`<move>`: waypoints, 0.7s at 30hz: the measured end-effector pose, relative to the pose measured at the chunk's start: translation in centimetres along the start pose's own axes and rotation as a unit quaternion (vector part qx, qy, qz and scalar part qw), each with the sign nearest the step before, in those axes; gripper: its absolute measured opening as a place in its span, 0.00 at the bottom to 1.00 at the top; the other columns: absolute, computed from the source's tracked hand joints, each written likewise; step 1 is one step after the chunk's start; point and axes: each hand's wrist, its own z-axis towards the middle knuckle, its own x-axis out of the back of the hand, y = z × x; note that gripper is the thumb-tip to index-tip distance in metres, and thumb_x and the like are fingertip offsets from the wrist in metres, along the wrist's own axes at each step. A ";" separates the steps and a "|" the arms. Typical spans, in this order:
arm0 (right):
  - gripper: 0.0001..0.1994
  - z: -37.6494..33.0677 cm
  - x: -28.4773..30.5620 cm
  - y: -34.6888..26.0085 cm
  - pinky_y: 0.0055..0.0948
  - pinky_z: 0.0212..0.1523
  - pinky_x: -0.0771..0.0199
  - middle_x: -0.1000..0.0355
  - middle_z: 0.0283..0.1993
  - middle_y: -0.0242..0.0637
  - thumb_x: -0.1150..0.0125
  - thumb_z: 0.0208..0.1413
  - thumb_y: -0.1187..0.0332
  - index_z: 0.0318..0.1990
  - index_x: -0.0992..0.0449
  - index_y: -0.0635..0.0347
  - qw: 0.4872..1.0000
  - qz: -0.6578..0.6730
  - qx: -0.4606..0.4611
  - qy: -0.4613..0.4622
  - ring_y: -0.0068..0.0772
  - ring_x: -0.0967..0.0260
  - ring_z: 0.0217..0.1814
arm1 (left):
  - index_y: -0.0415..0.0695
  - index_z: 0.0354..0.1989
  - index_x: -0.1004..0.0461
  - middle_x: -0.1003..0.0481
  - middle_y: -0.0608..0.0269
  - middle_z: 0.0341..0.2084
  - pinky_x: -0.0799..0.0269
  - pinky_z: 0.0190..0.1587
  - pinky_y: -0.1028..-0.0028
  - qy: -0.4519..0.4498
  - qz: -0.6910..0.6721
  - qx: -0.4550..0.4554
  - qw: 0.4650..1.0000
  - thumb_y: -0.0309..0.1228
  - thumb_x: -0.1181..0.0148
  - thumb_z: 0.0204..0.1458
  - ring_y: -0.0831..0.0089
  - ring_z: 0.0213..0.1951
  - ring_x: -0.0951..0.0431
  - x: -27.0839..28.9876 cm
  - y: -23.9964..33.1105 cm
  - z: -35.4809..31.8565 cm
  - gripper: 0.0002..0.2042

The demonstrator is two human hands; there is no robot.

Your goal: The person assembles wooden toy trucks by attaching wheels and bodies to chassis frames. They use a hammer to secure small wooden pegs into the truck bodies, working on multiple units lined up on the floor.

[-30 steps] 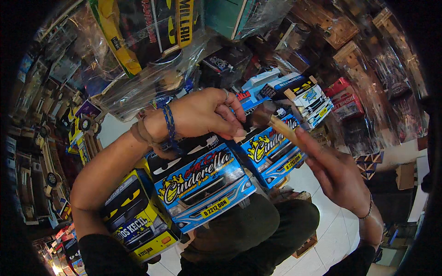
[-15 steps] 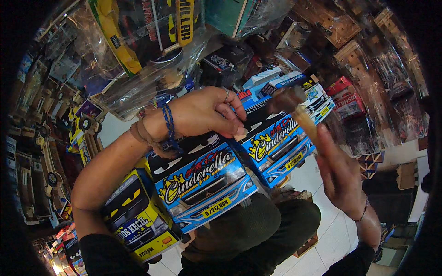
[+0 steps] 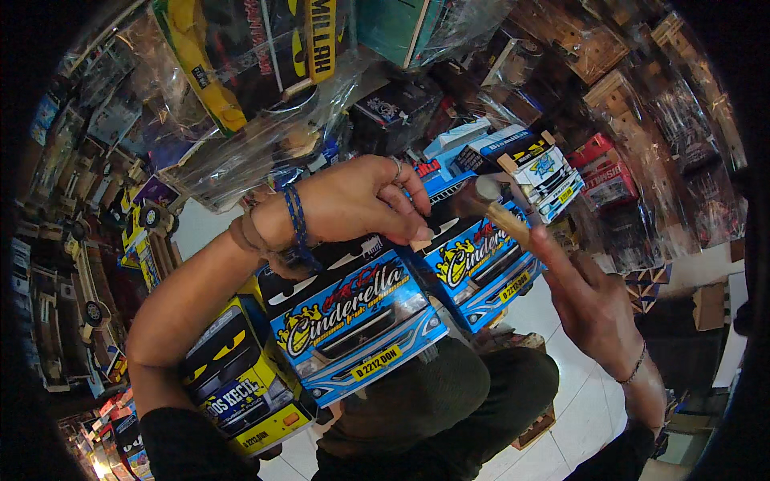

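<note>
My left hand (image 3: pixel 361 200) is closed in a pinch on a small pale wooden piece (image 3: pixel 421 244). That piece sits by the top corner where two blue-and-black toy trucks meet. The nearer toy truck (image 3: pixel 361 325) rests against my knee, its front panel turned toward me; the other blue toy truck (image 3: pixel 485 272) stands just to its right. In my right hand (image 3: pixel 597 313) is a hammer (image 3: pixel 507 224), gripped by its wooden handle. The hammer's metal head hangs over the right truck's top, a short way right of my left fingers.
A yellow-and-black toy truck (image 3: pixel 249 393) stands at the left. Behind the right truck is a white-fronted toy truck (image 3: pixel 545 172). Plastic-wrapped toy trucks (image 3: pixel 273 64) are stacked at the back, wooden truck bodies (image 3: pixel 96 305) at the far left. White floor tiles (image 3: pixel 577 393) show at lower right.
The hammer head has moved down and left, nearer my left fingers. My right hand has tipped with it; my left hand stays almost in place.
</note>
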 end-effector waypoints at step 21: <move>0.40 -1.0 -0.9 0.5 0.39 0.20 0.29 0.33 0.31 0.37 0.36 0.50 0.78 0.72 0.38 0.40 0.998 0.041 0.006 0.043 0.39 0.32 0.21 | 0.35 0.46 0.26 0.19 0.59 0.34 0.24 0.42 0.78 0.015 0.005 0.023 1.000 0.30 0.29 0.52 0.76 0.38 0.18 -0.1 0.5 -0.2 0.17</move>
